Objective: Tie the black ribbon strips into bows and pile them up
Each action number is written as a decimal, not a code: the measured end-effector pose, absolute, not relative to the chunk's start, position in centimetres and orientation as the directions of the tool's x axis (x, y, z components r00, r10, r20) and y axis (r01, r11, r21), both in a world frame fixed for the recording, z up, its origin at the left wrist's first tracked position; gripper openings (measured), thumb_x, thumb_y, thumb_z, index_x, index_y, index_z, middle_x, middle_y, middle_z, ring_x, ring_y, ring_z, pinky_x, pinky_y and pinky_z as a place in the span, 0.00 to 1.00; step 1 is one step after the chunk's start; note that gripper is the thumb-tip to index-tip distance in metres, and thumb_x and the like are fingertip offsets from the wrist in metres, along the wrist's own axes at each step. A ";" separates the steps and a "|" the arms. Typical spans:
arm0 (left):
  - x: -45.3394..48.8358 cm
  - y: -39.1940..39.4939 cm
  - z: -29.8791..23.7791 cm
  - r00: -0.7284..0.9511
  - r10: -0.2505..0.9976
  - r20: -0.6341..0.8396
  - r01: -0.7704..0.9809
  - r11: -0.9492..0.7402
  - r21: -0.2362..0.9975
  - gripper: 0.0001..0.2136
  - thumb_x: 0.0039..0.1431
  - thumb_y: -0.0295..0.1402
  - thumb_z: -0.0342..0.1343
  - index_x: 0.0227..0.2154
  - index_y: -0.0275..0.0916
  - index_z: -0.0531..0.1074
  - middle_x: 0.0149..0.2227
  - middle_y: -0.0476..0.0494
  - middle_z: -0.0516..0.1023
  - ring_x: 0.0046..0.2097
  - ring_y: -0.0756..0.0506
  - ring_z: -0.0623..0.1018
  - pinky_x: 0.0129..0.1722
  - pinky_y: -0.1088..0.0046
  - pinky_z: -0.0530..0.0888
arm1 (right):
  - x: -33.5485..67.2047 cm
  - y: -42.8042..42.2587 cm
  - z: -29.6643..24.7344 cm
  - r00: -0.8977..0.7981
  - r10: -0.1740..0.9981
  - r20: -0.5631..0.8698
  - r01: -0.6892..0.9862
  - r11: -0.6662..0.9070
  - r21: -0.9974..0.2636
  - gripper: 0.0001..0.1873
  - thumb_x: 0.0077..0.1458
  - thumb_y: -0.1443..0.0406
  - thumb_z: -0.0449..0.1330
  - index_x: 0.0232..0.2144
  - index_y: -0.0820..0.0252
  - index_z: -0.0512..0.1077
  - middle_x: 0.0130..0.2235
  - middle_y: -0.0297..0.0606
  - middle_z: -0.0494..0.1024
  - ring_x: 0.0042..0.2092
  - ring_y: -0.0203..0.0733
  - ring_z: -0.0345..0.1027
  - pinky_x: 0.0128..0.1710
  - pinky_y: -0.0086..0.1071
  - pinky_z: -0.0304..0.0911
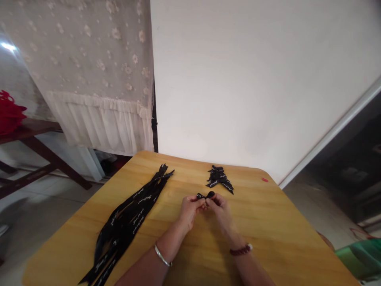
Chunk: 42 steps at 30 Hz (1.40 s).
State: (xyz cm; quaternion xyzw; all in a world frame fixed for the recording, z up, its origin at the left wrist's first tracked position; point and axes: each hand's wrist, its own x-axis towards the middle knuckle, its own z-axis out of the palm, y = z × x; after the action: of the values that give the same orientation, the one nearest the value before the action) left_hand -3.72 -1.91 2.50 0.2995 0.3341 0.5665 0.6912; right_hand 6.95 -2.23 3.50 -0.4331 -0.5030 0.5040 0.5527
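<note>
Two bare forearms (149,270) rise from the bottom edge of the view, a thin silver bangle (162,255) on the left wrist and a dark red beaded bracelet (241,249) on the right. They lead to the middle of a honey-yellow wooden worktop (262,234). The left hand (189,210) and the right hand (222,214) meet there, each in a closed grip, their fingertips (204,202) pinching a small folded piece of black ribbon (207,195) from either side.

From the hands, at about ten o'clock, a long bundle of black ribbon strips (125,222) printed with white script lies slantwise across the worktop, its lower end reaching the near left edge. At twelve o'clock, just beyond the hands, a small heap of short black ribbon pieces (219,179), also printed in white, lies near the far edge. A tiny pinkish-red scrap (264,179) sits by the far right corner at about one o'clock.

Past the worktop, at eleven o'clock, a sheer cream floral lace curtain (89,71) with a gathered ruffle hangs beside a plain white wall (253,79). Crumpled red material (8,113) sits at ten o'clock on a second, dark wooden worktop (29,129), above a pale tiled floor (44,198). A green object (361,258) shows at four o'clock.
</note>
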 end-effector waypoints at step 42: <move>-4.4 -1.9 2.4 0.260 0.936 -0.236 -0.387 0.325 0.863 0.06 0.38 0.25 0.57 0.22 0.29 0.69 0.18 0.44 0.73 0.22 0.48 0.74 0.20 0.76 0.70 | 8.5 -1.5 3.2 0.099 0.967 0.235 0.120 0.223 -0.967 0.12 0.42 0.58 0.55 0.23 0.62 0.68 0.25 0.37 0.71 0.29 0.39 0.64 0.31 0.32 0.59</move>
State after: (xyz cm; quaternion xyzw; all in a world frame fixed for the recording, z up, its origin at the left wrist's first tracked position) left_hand -4.44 -1.92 2.36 0.3494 0.3932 0.4643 0.7126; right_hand 8.48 -1.46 3.19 -0.4925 -0.5518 0.3822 0.5540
